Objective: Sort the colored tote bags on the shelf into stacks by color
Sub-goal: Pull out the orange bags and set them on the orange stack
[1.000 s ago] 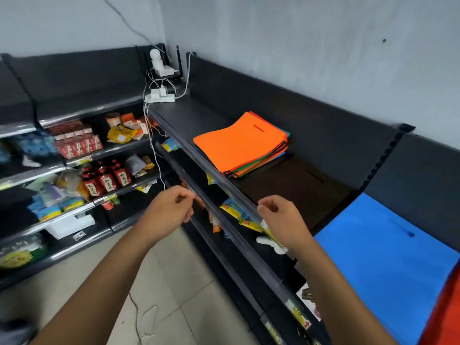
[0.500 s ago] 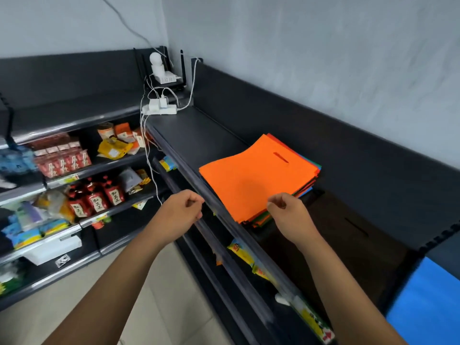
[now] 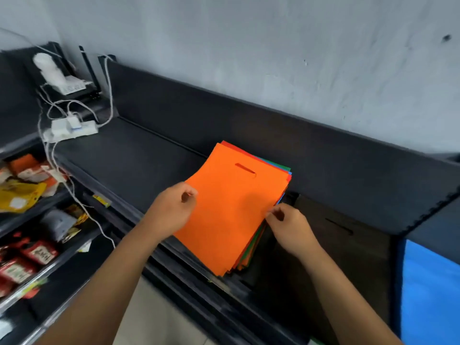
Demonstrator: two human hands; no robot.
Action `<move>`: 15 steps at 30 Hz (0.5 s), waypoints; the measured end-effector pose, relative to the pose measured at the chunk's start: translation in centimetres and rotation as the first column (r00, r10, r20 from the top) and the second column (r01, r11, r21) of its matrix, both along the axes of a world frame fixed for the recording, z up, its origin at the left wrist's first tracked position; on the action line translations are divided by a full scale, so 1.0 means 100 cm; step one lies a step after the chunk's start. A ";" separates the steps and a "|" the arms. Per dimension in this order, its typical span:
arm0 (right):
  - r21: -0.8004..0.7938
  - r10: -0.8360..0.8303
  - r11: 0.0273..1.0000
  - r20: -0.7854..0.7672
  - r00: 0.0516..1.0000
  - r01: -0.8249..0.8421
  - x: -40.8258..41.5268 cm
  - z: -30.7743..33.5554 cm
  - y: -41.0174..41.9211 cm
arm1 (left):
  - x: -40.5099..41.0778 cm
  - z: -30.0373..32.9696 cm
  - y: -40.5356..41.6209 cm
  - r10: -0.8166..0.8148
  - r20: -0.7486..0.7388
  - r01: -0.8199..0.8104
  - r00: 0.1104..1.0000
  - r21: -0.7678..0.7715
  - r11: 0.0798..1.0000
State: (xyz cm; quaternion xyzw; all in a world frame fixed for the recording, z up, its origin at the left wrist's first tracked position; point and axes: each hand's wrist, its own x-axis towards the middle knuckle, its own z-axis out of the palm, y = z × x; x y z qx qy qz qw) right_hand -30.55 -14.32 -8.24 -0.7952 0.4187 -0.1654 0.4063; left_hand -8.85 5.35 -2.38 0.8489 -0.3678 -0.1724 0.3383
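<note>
At frame centre, both hands pinch the orange bag [image 3: 231,207] atop the stack [image 3: 251,255]: left hand [image 3: 171,212] at its left edge, right hand [image 3: 290,227] at its right edge.

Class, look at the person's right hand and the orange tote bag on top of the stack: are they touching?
Touching. In the head view the right hand pinches the right edge of the orange tote bag between thumb and fingertips.
</note>
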 end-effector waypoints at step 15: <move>0.249 -0.452 0.850 -0.107 0.886 0.464 0.032 -0.012 0.032 | 0.069 -0.033 -0.064 -0.575 0.086 0.485 0.814 0.445 0.753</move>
